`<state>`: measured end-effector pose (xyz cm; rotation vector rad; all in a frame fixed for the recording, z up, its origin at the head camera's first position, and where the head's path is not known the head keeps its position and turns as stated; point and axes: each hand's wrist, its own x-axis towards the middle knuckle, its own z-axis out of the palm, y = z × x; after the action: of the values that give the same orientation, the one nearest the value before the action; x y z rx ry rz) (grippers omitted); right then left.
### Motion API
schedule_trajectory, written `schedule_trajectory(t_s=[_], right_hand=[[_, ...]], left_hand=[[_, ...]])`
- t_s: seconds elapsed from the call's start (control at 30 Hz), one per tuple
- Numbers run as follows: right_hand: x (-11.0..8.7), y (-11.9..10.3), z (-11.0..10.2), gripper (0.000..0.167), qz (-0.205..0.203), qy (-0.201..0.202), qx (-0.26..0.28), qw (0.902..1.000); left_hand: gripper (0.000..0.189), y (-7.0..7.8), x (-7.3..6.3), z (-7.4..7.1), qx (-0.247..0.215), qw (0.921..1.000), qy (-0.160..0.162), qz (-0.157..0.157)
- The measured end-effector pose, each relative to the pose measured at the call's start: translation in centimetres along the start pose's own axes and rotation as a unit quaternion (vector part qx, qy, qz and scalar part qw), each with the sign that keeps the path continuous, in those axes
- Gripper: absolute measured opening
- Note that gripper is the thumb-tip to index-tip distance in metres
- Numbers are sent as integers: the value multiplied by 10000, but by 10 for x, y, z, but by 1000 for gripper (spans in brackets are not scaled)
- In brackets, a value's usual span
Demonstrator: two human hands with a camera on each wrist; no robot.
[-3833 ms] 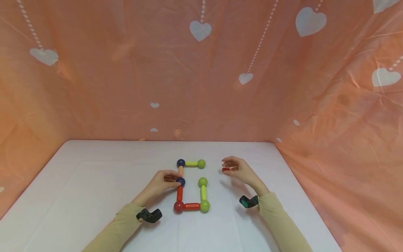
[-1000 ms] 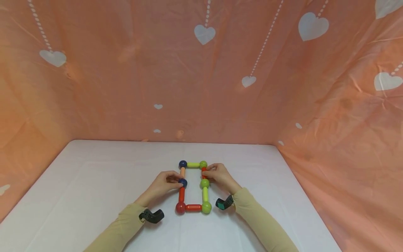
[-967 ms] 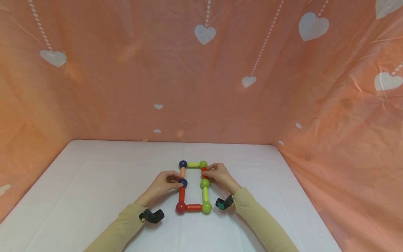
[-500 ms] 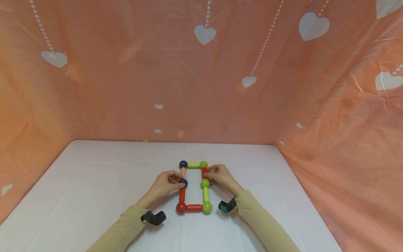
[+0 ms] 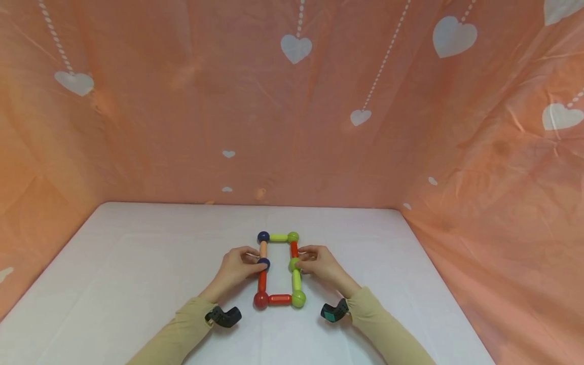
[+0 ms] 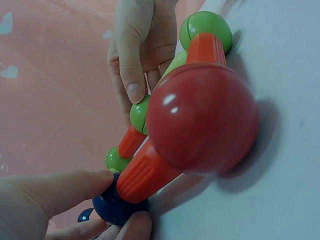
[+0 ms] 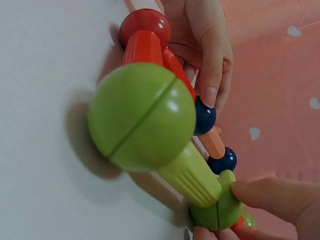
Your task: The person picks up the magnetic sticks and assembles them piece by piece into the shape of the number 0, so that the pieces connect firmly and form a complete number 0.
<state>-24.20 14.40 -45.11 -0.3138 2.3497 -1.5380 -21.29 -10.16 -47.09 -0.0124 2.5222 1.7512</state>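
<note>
A rectangle of magnetic sticks and balls lies on the white table. My left hand [image 5: 233,267] pinches the middle blue ball [image 6: 114,204] on its left side, thumb and fingers around it. On the opposite side, my right hand [image 5: 323,266] pinches the middle green ball [image 7: 216,212]. A red stick [image 5: 294,249] joins that ball to the far green ball [image 5: 293,236]; a yellow-green stick [image 7: 192,175] runs to the near green ball [image 7: 142,117]. The near left corner is a large red ball [image 6: 202,119], the far left one a blue ball [image 5: 263,236].
A peach stick [image 5: 263,249] links the two blue balls, and a yellow-green stick [image 5: 278,238] forms the far side. The white table [image 5: 150,253] ends at a pinkish-orange cloth [image 5: 191,126] with white hearts. Black wrist cameras [image 5: 224,317] sit on both wrists.
Earlier my right hand held the red stick off to the right; then that stick closed the right side. Since then the hand has slid nearer, from the stick to the middle green ball.
</note>
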Motion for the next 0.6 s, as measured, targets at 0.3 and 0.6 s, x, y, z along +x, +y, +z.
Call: schedule_trajectory(t_s=[0.3, 0.6], right_hand=[[17, -2, 6, 48, -47, 191, -79, 9998], [43, 3, 10, 47, -41, 404, 126, 9991]], left_hand=[[34, -9, 20, -9, -896, 9958, -109, -144], [37, -16, 38, -16, -1130, 9933, -23, -252]])
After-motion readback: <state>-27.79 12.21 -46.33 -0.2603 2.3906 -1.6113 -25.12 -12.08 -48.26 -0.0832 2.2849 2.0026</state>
